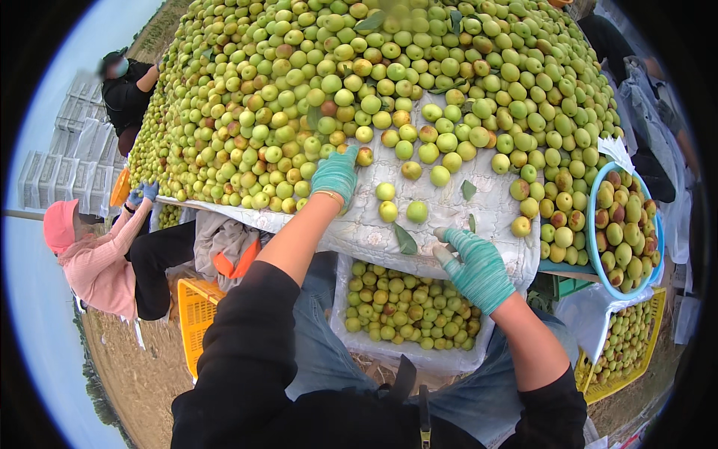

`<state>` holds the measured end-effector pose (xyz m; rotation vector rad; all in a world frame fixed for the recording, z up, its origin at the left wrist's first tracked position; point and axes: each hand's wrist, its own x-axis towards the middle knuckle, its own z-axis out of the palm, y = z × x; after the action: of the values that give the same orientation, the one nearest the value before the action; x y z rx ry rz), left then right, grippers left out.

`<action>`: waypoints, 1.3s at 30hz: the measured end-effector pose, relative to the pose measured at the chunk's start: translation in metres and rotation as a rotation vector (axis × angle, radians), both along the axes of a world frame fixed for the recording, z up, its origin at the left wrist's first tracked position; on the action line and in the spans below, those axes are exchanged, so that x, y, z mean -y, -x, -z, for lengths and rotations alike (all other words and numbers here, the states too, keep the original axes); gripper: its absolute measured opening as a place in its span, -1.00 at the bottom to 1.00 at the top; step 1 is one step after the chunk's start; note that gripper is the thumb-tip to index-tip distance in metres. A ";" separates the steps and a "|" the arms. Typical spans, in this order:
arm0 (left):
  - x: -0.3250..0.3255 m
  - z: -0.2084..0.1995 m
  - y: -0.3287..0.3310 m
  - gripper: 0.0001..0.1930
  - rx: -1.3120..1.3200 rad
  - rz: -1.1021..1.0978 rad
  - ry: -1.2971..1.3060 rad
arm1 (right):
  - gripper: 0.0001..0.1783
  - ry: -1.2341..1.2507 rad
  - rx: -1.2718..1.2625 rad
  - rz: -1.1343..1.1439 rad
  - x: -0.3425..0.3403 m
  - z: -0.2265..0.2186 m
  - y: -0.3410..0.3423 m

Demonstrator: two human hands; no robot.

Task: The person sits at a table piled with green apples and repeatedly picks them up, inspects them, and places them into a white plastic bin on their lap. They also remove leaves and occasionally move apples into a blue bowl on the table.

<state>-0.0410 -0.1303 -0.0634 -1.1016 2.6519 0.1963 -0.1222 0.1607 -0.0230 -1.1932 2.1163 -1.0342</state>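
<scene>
A large heap of small round green fruits with reddish-brown patches, which look like jujubes (247,82), covers the table. My left hand (334,178), in a teal knit glove, lies palm down at the heap's near edge. Its fingers are stretched over the fruits and touch them; its underside is hidden. My right hand (477,269), gloved alike, is held at the near edge of the pale quilted cloth (359,239), fingers apart and nothing visible in them. Between the hands lie a few loose jujubes (417,212) and a green leaf (404,239).
Below the table edge, between my knees, stands a lined crate of jujubes (411,307). At the right are a blue basin (597,239) of browner fruits and a yellow crate (649,352). An orange crate (196,318) stands left. Two people (97,254) work along the left side.
</scene>
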 end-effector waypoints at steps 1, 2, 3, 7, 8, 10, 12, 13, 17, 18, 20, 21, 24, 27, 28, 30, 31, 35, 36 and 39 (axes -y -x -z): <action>0.005 -0.003 -0.001 -0.41 0.012 0.006 -0.022 | -0.65 0.003 -0.004 0.005 0.001 0.001 0.002; 0.009 -0.005 -0.002 -0.49 -0.028 -0.020 -0.027 | -0.65 0.001 -0.003 0.020 0.002 0.001 0.004; 0.016 -0.008 0.003 -0.51 -0.135 -0.008 -0.029 | -0.66 -0.004 0.009 0.020 0.002 0.002 0.006; 0.031 -0.014 0.047 -0.59 -0.433 0.093 -0.014 | -0.68 -0.015 0.039 0.013 0.004 0.007 0.009; 0.030 -0.015 0.064 -0.58 -0.400 0.120 0.017 | -0.67 0.009 0.014 0.014 0.006 0.009 0.009; 0.025 -0.013 0.087 -0.54 -0.272 0.099 0.004 | -0.66 0.045 -0.028 0.020 0.008 0.012 0.010; 0.024 -0.009 0.103 -0.47 -0.137 0.076 -0.043 | -0.66 0.061 -0.051 0.031 0.009 0.014 0.011; 0.024 -0.006 0.107 -0.47 -0.074 0.079 -0.071 | -0.66 0.047 -0.045 0.029 0.009 0.015 0.012; 0.022 -0.010 0.105 -0.47 0.014 0.123 -0.123 | -0.66 0.009 -0.003 0.021 0.011 0.015 0.013; 0.015 -0.015 0.102 -0.47 0.023 0.138 -0.132 | -0.67 0.017 0.004 0.026 0.012 0.014 0.014; 0.000 -0.032 0.095 -0.46 -0.026 0.127 -0.248 | -0.61 0.031 0.369 0.165 0.018 0.013 0.016; -0.014 -0.041 0.089 -0.45 -0.198 0.123 -0.300 | -0.57 0.008 0.563 0.267 0.020 0.013 0.019; -0.056 -0.055 0.076 -0.47 -0.438 0.217 -0.669 | -0.47 0.383 1.568 0.668 0.025 0.010 0.031; -0.043 -0.048 0.095 -0.52 -0.651 0.152 -0.362 | -0.36 0.506 1.987 0.563 0.024 0.008 0.046; -0.017 -0.045 0.111 -0.53 -0.663 0.127 -0.061 | -0.43 0.584 2.102 0.479 0.023 0.007 0.047; 0.026 -0.031 0.135 -0.53 -0.343 0.114 0.190 | -0.46 0.660 2.109 0.492 0.018 0.003 0.044; 0.036 -0.019 0.142 -0.50 -0.312 0.132 0.249 | -0.46 0.668 2.125 0.510 0.016 0.001 0.042; 0.050 -0.007 0.156 -0.59 -0.067 0.215 0.299 | -0.67 0.746 2.106 0.462 0.008 -0.006 0.035; 0.045 -0.009 0.153 -0.58 -0.033 0.189 0.198 | -0.69 0.704 2.039 0.473 0.007 -0.008 0.034; 0.028 -0.016 0.136 -0.52 -0.063 0.180 0.083 | -0.60 0.574 1.935 0.485 0.005 -0.010 0.036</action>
<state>-0.1769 -0.1582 -0.0470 -0.8867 2.8191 0.0877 -0.1582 0.1559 -0.0135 0.4213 0.4531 -1.8296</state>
